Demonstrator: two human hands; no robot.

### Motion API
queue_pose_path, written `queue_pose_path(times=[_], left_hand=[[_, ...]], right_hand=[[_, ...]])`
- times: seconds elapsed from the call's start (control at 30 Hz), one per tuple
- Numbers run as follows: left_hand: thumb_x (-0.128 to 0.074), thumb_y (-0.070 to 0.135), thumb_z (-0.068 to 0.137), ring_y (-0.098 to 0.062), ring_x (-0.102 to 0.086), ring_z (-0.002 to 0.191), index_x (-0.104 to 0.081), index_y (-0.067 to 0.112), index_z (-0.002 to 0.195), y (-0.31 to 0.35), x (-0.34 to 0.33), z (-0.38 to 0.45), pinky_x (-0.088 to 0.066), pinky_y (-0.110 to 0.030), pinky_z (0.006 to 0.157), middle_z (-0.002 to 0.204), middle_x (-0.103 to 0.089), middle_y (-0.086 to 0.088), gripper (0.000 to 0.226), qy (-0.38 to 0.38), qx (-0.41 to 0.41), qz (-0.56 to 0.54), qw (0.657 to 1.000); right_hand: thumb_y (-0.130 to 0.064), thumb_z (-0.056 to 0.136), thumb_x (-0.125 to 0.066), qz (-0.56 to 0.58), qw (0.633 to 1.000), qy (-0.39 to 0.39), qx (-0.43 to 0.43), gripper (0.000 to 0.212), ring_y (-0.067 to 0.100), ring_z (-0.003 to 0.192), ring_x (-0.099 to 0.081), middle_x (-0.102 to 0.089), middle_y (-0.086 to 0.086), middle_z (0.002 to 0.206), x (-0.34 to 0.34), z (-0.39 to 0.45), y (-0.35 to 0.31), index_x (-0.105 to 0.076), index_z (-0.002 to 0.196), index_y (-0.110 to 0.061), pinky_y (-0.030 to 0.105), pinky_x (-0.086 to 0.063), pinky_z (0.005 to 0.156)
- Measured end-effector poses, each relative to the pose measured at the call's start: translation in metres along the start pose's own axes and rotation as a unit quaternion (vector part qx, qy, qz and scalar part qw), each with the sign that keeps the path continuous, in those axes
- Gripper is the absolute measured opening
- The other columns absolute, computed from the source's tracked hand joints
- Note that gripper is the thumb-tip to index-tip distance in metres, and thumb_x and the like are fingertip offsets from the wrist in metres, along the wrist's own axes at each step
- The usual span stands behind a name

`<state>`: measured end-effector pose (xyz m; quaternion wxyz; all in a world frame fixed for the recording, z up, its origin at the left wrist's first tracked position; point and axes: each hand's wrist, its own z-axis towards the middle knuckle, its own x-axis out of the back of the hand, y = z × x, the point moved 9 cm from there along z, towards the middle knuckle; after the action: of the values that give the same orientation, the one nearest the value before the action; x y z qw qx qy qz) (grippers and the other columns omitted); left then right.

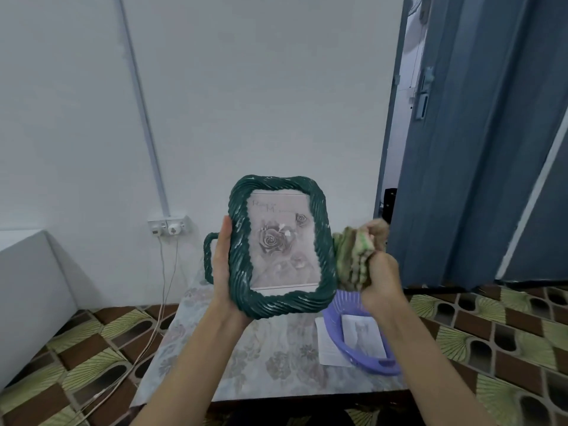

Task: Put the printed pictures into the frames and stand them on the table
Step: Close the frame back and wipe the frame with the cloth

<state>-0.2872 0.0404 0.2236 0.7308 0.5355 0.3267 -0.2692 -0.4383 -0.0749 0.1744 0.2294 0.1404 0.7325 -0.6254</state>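
My left hand (223,265) holds a dark green twisted-rope picture frame (241,250) upright above the table, palm against its left side and bottom corner. A rose picture (278,241) shows behind its glass. My right hand (379,272) grips a bunched green and white cloth (352,256) just beside the frame's right edge. Behind the held frame, the edge of a second green frame (207,256) stands on the table. A printed picture (362,335) lies in a purple basket (381,364), and another sheet (327,342) lies partly under the basket.
The small table (276,364) has a floral cloth and stands against a white wall. A wall socket (167,225) with cables hanging to the patterned floor is at the left. A blue door (461,149) stands open at the right.
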Motion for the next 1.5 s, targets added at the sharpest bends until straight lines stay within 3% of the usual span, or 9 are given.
queue_pose_path(times=[0.17, 0.33, 0.53, 0.67, 0.8, 1.0, 1.2, 1.37, 1.5], left_hand=[[-0.064, 0.061, 0.072, -0.035, -0.052, 0.123, -0.053, 0.012, 0.133, -0.002, -0.007, 0.002, -0.038, -0.057, 0.103, 0.135, -0.054, -0.017, 0.079, -0.016, 0.015, 0.042, 0.999], [-0.052, 0.056, 0.076, -0.030, -0.067, 0.099, -0.074, 0.013, 0.103, -0.011, -0.016, -0.001, -0.053, -0.048, 0.087, 0.116, -0.067, -0.015, 0.055, -0.019, 0.016, 0.053, 0.998], [-0.070, 0.057, 0.066, -0.031, -0.064, 0.105, -0.068, 0.012, 0.115, -0.011, -0.015, 0.000, -0.053, -0.047, 0.086, 0.124, -0.062, -0.017, 0.067, -0.029, 0.019, 0.029, 0.999], [-0.083, 0.058, 0.048, -0.033, -0.061, 0.111, -0.066, 0.015, 0.120, -0.019, -0.014, 0.000, -0.052, -0.050, 0.088, 0.126, -0.061, -0.016, 0.085, -0.040, 0.039, 0.049, 0.997], [-0.073, 0.065, 0.060, -0.036, -0.047, 0.128, -0.051, 0.018, 0.135, -0.023, -0.012, 0.002, -0.035, -0.058, 0.105, 0.139, -0.051, -0.015, 0.091, -0.054, 0.053, 0.025, 0.997], [-0.074, 0.066, 0.058, -0.036, -0.048, 0.127, -0.050, 0.013, 0.136, -0.024, -0.005, 0.006, -0.037, -0.056, 0.105, 0.139, -0.049, -0.018, 0.097, -0.066, 0.076, 0.031, 0.994], [-0.082, 0.061, 0.047, -0.033, -0.060, 0.114, -0.066, 0.016, 0.119, -0.026, -0.004, 0.001, -0.049, -0.051, 0.093, 0.127, -0.061, -0.015, 0.086, -0.028, 0.065, 0.069, 0.995], [-0.079, 0.059, 0.056, -0.035, -0.050, 0.124, -0.054, 0.014, 0.133, -0.022, 0.000, 0.006, -0.039, -0.053, 0.102, 0.137, -0.052, -0.018, 0.092, -0.035, 0.066, 0.027, 0.997], [-0.078, 0.058, 0.057, -0.035, -0.051, 0.123, -0.057, 0.016, 0.130, -0.025, 0.000, 0.005, -0.041, -0.053, 0.102, 0.134, -0.055, -0.016, 0.086, -0.048, 0.071, 0.032, 0.996]], right_hand=[[-0.016, 0.092, -0.054, -0.146, 0.959, -0.218, 0.103, 0.005, 0.009, 0.064, -0.061, -0.066, -0.001, 0.079, -0.046, -0.030, -0.038, -0.059, 0.094, -0.017, 0.022, -0.050, 0.057], [-0.015, 0.093, -0.054, -0.303, 0.895, 0.003, 0.328, 0.013, 0.014, 0.061, -0.052, -0.057, 0.002, 0.067, -0.037, -0.043, -0.063, -0.059, 0.085, -0.005, 0.015, -0.042, 0.056], [-0.017, 0.086, -0.064, -0.305, 0.903, -0.145, 0.267, 0.014, 0.009, 0.074, -0.058, -0.060, -0.006, 0.082, -0.052, -0.044, -0.045, -0.052, 0.094, -0.016, 0.015, -0.048, 0.065], [-0.016, 0.093, -0.053, -0.292, 0.889, -0.003, 0.352, 0.014, 0.011, 0.057, -0.048, -0.052, -0.004, 0.063, -0.033, -0.047, -0.067, -0.055, 0.082, -0.008, 0.011, -0.037, 0.048], [-0.029, 0.095, -0.051, -0.125, 0.980, 0.024, 0.153, 0.029, 0.010, 0.052, -0.053, -0.056, -0.001, 0.059, -0.010, -0.009, -0.049, -0.059, 0.073, -0.012, 0.022, -0.043, 0.049], [-0.016, 0.091, -0.055, -0.168, 0.954, -0.216, 0.125, 0.007, 0.010, 0.073, -0.064, -0.069, -0.001, 0.083, -0.046, -0.018, -0.061, -0.059, 0.096, -0.013, 0.025, -0.053, 0.064], [-0.017, 0.093, -0.053, -0.309, 0.888, 0.011, 0.339, 0.020, 0.011, 0.057, -0.048, -0.053, -0.001, 0.062, -0.043, -0.031, -0.082, -0.053, 0.075, -0.011, 0.015, -0.039, 0.053], [-0.017, 0.087, -0.062, -0.256, 0.930, -0.161, 0.209, 0.013, 0.010, 0.074, -0.061, -0.063, -0.003, 0.084, -0.062, -0.022, -0.056, -0.052, 0.095, -0.019, 0.022, -0.051, 0.062], [-0.024, 0.093, -0.055, -0.218, 0.944, -0.058, 0.240, 0.015, 0.011, 0.062, -0.056, -0.059, 0.000, 0.069, -0.051, -0.017, -0.067, -0.058, 0.081, -0.015, 0.023, -0.047, 0.057]])
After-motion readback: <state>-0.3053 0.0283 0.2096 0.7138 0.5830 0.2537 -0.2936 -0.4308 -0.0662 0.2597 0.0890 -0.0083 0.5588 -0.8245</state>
